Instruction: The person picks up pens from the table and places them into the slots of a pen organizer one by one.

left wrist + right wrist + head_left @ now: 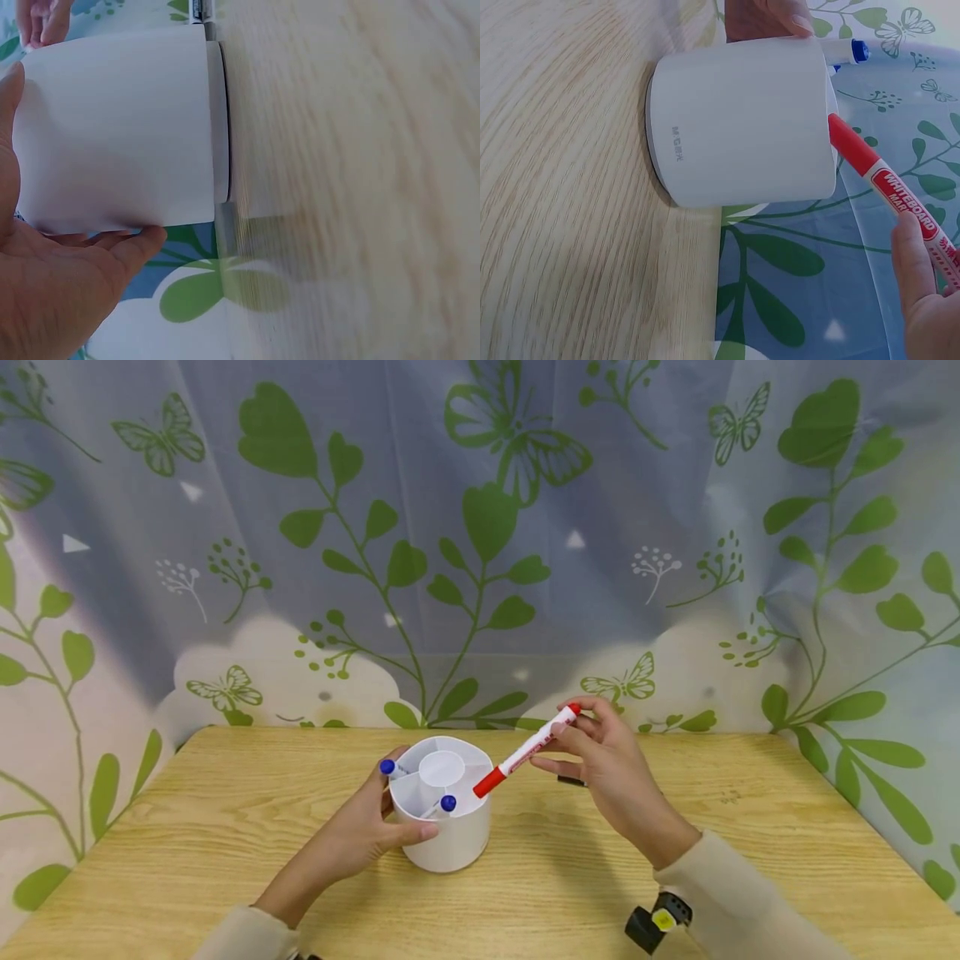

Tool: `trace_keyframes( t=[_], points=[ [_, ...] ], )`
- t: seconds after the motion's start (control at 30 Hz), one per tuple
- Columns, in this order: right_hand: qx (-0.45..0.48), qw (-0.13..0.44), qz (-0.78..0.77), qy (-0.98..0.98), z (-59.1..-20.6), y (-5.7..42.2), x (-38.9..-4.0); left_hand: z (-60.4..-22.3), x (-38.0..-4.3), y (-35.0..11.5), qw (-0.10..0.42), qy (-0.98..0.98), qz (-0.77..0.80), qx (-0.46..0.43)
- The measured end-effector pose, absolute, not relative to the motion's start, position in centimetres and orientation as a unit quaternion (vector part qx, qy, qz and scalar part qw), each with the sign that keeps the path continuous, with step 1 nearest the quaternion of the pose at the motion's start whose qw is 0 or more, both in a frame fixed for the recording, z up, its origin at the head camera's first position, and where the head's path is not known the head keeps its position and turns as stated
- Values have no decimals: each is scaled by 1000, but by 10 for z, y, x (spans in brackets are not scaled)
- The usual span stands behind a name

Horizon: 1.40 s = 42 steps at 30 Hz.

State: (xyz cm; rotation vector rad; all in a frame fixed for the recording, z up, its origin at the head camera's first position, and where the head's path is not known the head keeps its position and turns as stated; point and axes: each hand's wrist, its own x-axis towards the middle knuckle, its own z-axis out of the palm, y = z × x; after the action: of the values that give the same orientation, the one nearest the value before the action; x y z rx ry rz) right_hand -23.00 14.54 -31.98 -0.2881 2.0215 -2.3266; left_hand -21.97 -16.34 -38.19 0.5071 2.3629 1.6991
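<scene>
Holds a red-and-white marker (528, 752) in the right hand (615, 777), pinched between thumb and fingers near the upper end, slanting down and left out of the grip toward a white pen holder (447, 849). Reaches with the red lower end to the holder's mouth, at the right-hand compartment; cannot tell how far past the rim. Reads "WHITEBOARD" along the barrel in the right wrist view, with "MAR" below it in white on a red patch, then continues toward the grip in smaller print, too blurred to make out.

Grips the pen holder with the left hand (363, 831), curled about the left side of the wall, with the thumb across the near face. Carries small grey lettering (677, 144) low on that wall, too small to read surely. Contains two blue-ended markers: one (387, 767) leaning out over the left rim, just beside the left hand, another (447, 803) in the near compartment. Stands on the wooden tabletop (285, 777).

Lies just behind the right hand, a dark slim item (572, 781), partly hidden. Hangs beyond the tabletop, a curtain (360, 552) printed with green leaves and butterflies
</scene>
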Motion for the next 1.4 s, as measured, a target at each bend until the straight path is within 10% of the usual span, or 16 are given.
trace_keyframes(
  t=[1.4],
  points=[
    [-115,9,-712,693,-340,104,-240,-377,-221,-166,101,807,561,152]
  ],
)
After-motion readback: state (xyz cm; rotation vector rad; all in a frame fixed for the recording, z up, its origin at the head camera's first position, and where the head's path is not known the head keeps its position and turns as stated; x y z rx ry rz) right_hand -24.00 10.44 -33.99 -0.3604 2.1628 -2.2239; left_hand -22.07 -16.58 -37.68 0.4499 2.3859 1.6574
